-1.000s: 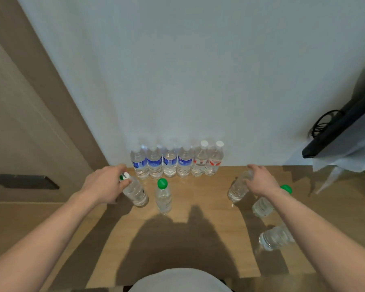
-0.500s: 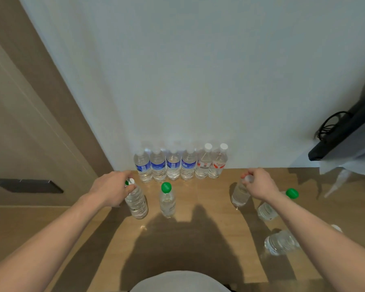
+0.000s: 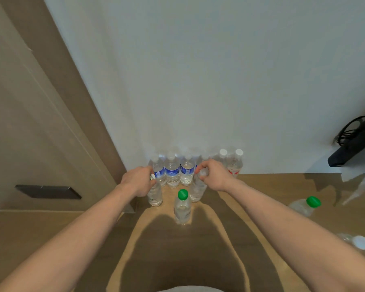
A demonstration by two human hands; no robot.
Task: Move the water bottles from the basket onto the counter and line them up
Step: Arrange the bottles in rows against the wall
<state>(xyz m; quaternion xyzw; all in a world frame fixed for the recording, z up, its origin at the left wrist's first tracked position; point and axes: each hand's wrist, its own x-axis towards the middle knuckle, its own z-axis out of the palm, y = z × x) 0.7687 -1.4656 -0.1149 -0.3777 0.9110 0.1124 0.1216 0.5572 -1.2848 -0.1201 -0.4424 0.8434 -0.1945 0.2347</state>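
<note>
- Your left hand [image 3: 138,181], at centre-left of the frame, curled around the neck of an upright clear bottle [image 3: 155,196], covering most of its cap; only a sliver of white and green showed beside the fingers.
- Your right hand [image 3: 214,175], at centre-right, gripped the top of a second clear bottle [image 3: 197,189], which also stood roughly upright with its long axis vertical.
- Both held bottles sat just in front of the back row [image 3: 173,172] against the wall [image 3: 198,81]; that row ran left to right across mid-frame: blue-labelled bottles, then two white-capped ones at its right end.
- A green-capped bottle [image 3: 182,207] stood free between the two held bottles and slightly lower in the frame, touched by neither hand.
- The relation that mattered, as a judgement: the three front bottles formed a shallow V, so the centre one lay nearer you than its neighbours, and levelling the second row would call for drawing these into one line.
- Two further bottles waited at the right edge of the counter [image 3: 272,199]: one green-capped bottle at right [image 3: 305,205], and a white-capped one [image 3: 358,241] lower right. Your right hand was the nearer to both.
- No basket appeared anywhere in the frame, so its contents could not be told.
</note>
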